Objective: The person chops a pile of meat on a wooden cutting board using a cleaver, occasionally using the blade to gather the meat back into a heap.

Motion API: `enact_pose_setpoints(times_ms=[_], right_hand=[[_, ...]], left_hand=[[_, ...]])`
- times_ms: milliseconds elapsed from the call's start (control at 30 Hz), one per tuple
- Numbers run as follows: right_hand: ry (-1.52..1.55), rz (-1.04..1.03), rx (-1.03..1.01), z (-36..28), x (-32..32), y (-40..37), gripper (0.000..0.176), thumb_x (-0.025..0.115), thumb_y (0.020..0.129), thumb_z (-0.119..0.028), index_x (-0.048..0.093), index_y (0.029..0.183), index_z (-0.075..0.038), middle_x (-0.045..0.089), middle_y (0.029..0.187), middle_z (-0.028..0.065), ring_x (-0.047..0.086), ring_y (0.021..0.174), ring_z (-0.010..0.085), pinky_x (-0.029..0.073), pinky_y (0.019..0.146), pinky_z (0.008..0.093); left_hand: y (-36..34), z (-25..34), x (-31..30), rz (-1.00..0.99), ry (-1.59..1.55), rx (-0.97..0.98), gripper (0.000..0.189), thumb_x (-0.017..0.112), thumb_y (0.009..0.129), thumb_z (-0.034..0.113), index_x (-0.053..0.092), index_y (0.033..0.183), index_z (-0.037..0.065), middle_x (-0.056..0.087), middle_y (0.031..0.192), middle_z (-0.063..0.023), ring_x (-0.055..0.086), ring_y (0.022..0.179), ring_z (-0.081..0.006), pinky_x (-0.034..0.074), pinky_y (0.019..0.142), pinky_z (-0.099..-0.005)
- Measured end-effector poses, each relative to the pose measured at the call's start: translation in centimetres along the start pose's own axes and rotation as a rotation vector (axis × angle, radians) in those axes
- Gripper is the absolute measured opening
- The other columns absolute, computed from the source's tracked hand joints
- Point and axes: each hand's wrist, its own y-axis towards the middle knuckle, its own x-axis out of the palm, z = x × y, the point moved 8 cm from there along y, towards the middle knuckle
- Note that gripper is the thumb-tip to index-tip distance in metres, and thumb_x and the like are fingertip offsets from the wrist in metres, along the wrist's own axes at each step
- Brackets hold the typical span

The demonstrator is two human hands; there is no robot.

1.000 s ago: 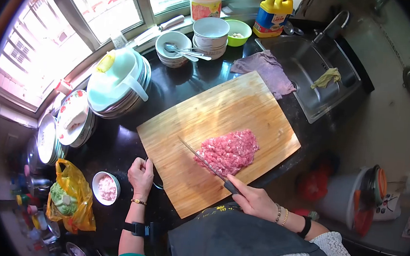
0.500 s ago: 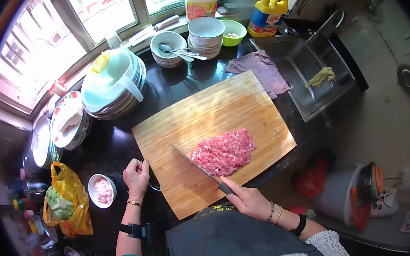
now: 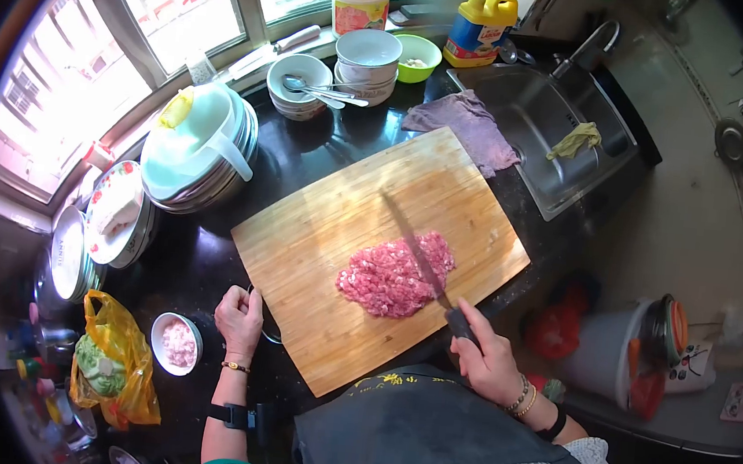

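Observation:
Minced meat [image 3: 394,276] lies in a pink mound on the wooden cutting board [image 3: 319,227]. My right hand [image 3: 486,359] is closed around the dark handle of a kitchen knife [image 3: 418,255]. The blade crosses the right part of the mince, its tip pointing away toward the windows. At the board's left edge, my left hand [image 3: 240,316] is curled shut over a thin metal loop handle [image 3: 272,338] that shows on either side of the fingers. A small white bowl of pale pink mince [image 3: 177,344] stands left of that hand.
Stacked plates under a pale green colander [image 3: 188,158] stand back left, near stacked bowls with spoons [image 3: 301,80]. A yellow bag with a green vegetable [image 3: 117,360] lies front left. A purple cloth [image 3: 469,130] lies beside the sink [image 3: 561,187]. A bin [image 3: 604,350] is at right.
The knife has moved from the mince's left edge to its right part, and its blade now points more steeply away. My left hand stays at the board's edge.

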Motion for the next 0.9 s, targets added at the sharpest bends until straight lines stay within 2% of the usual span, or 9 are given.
enact_pose_setpoints(times_ms=[133, 167, 267, 300, 400, 467, 567, 667, 900], right_hand=[[0.017, 0.065, 0.037, 2.3, 0.4, -0.2, 0.051, 0.051, 0.091, -0.008, 0.036, 0.14, -0.007, 0.065, 0.087, 0.0154, 0.065, 0.07, 0.0217, 0.051, 0.067, 0.0318], [0.022, -0.05, 0.142, 3.7, 1.4, 0.7, 0.05, 0.05, 0.092, -0.009, 0.036, 0.141, -0.007, 0.063, 0.08, 0.0102, 0.061, 0.061, 0.0165, 0.05, 0.06, 0.0288], [0.207, -0.001, 0.238, 2.9, 0.9, -0.1, 0.05, 0.049, 0.093, -0.009, 0.036, 0.141, -0.008, 0.059, 0.074, 0.0049, 0.055, 0.054, 0.0095, 0.047, 0.053, 0.0247], [0.184, 0.033, 0.173, 1.8, 0.5, -0.5, 0.05, 0.049, 0.094, -0.009, 0.036, 0.142, -0.009, 0.058, 0.074, 0.0022, 0.051, 0.051, 0.0048, 0.045, 0.051, 0.0215], [0.189, 0.041, 0.02, 0.9, 0.3, -1.2, 0.05, 0.049, 0.093, -0.009, 0.036, 0.142, -0.008, 0.058, 0.073, 0.0033, 0.053, 0.053, 0.0071, 0.046, 0.053, 0.0231], [0.088, 0.035, 0.072, 2.6, 1.4, -0.5, 0.049, 0.049, 0.093, -0.01, 0.036, 0.141, -0.006, 0.058, 0.07, 0.0054, 0.055, 0.055, 0.0098, 0.048, 0.056, 0.0253], [0.125, -0.038, 0.204, 3.1, 1.8, 0.1, 0.049, 0.048, 0.094, -0.012, 0.036, 0.141, -0.005, 0.059, 0.068, 0.0064, 0.057, 0.056, 0.0108, 0.048, 0.057, 0.0263], [0.048, 0.002, 0.002, 0.5, 0.6, -1.0, 0.049, 0.048, 0.095, -0.013, 0.035, 0.142, -0.006, 0.058, 0.067, 0.0057, 0.056, 0.055, 0.0107, 0.047, 0.056, 0.0264], [0.013, -0.023, 0.094, 2.1, 2.1, 0.0, 0.049, 0.049, 0.094, -0.013, 0.035, 0.141, -0.007, 0.059, 0.069, 0.0105, 0.06, 0.059, 0.0202, 0.049, 0.06, 0.0313]], left_hand=[[0.0, -0.4, 0.2, 0.005, -0.001, -0.001, 0.036, 0.067, 0.082, 0.016, 0.042, 0.059, 0.003, 0.035, 0.049, -0.0005, 0.032, 0.047, -0.0084, 0.027, 0.044, -0.0289], [0.0, -0.5, 0.3, 0.007, -0.004, -0.004, 0.036, 0.067, 0.082, 0.016, 0.042, 0.06, 0.003, 0.035, 0.049, -0.0004, 0.032, 0.047, -0.0083, 0.027, 0.044, -0.0291], [-0.1, -0.2, 0.1, 0.015, -0.013, 0.02, 0.035, 0.067, 0.082, 0.015, 0.042, 0.06, 0.004, 0.034, 0.049, -0.0005, 0.031, 0.047, -0.0088, 0.027, 0.044, -0.0293], [-0.2, -0.2, 0.0, 0.025, -0.009, 0.03, 0.035, 0.067, 0.082, 0.015, 0.042, 0.06, 0.004, 0.034, 0.05, -0.0006, 0.032, 0.047, -0.009, 0.027, 0.044, -0.0292], [-0.2, 0.1, 0.0, 0.051, -0.008, 0.045, 0.034, 0.067, 0.081, 0.014, 0.043, 0.06, 0.004, 0.037, 0.051, -0.002, 0.033, 0.046, -0.0118, 0.028, 0.045, -0.0305], [-0.4, -0.1, 0.1, 0.061, -0.008, 0.028, 0.032, 0.068, 0.079, 0.012, 0.044, 0.06, 0.004, 0.04, 0.053, -0.0045, 0.037, 0.046, -0.0167, 0.031, 0.046, -0.0331], [-0.5, 0.1, -0.1, 0.073, -0.041, 0.045, 0.031, 0.067, 0.079, 0.011, 0.044, 0.06, 0.004, 0.041, 0.054, -0.0044, 0.036, 0.047, -0.0167, 0.03, 0.047, -0.0329], [-0.6, -0.1, 0.0, 0.086, -0.04, 0.037, 0.03, 0.067, 0.079, 0.01, 0.044, 0.061, 0.004, 0.04, 0.054, -0.0041, 0.035, 0.046, -0.0165, 0.03, 0.047, -0.0327], [-0.8, 0.1, -0.3, 0.112, -0.061, 0.082, 0.029, 0.066, 0.081, 0.009, 0.044, 0.062, 0.004, 0.038, 0.054, -0.0025, 0.033, 0.048, -0.0126, 0.028, 0.046, -0.0307]])
